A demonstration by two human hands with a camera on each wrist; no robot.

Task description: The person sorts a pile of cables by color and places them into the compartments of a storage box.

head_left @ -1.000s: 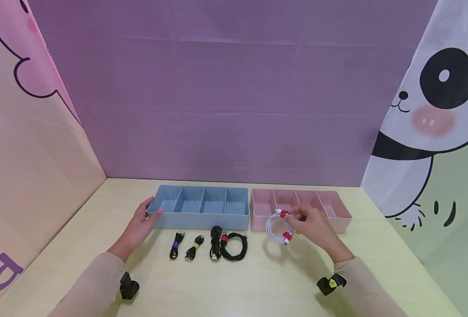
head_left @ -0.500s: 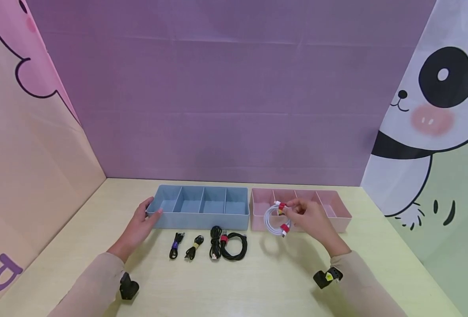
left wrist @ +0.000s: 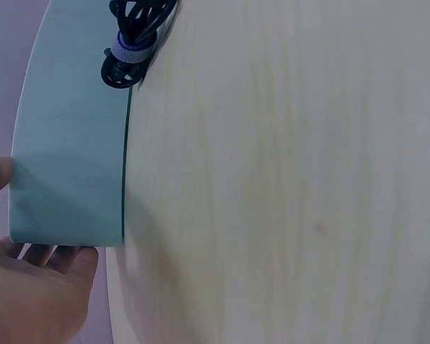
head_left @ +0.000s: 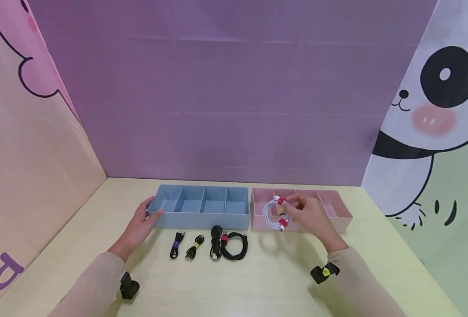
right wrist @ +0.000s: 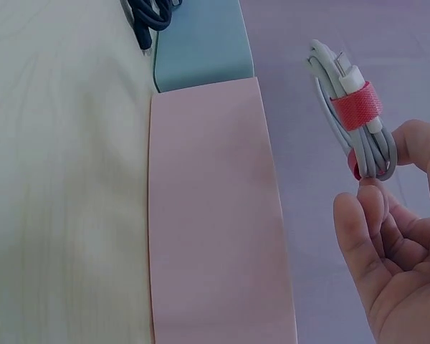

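My right hand [head_left: 311, 218] pinches a coiled white charging cable [head_left: 271, 221] with two red straps. The coil hangs above the front wall of the pink divided box [head_left: 261, 223], near its left compartments. In the right wrist view, thumb and fingertips hold the coil [right wrist: 351, 107] at one edge. My left hand [head_left: 140, 222] grips the left end of the blue divided box [head_left: 202, 221], thumb over the rim. The left wrist view shows its fingers curled against the end wall of the blue box [left wrist: 68, 165]. A small yellow patch shows through the coil; its kind cannot be told.
In front of the blue box lie several bundled black cables: one with a purple strap [head_left: 174, 247], one with a yellow strap [head_left: 194, 247], a long bundle [head_left: 216, 243] and a round coil with a red strap [head_left: 239, 255]. A purple backdrop [head_left: 234, 110] stands behind the table.
My right hand has moved slightly left and up with the white cable, bringing it over the front of the pink box. The left hand and the blue box have stayed put.
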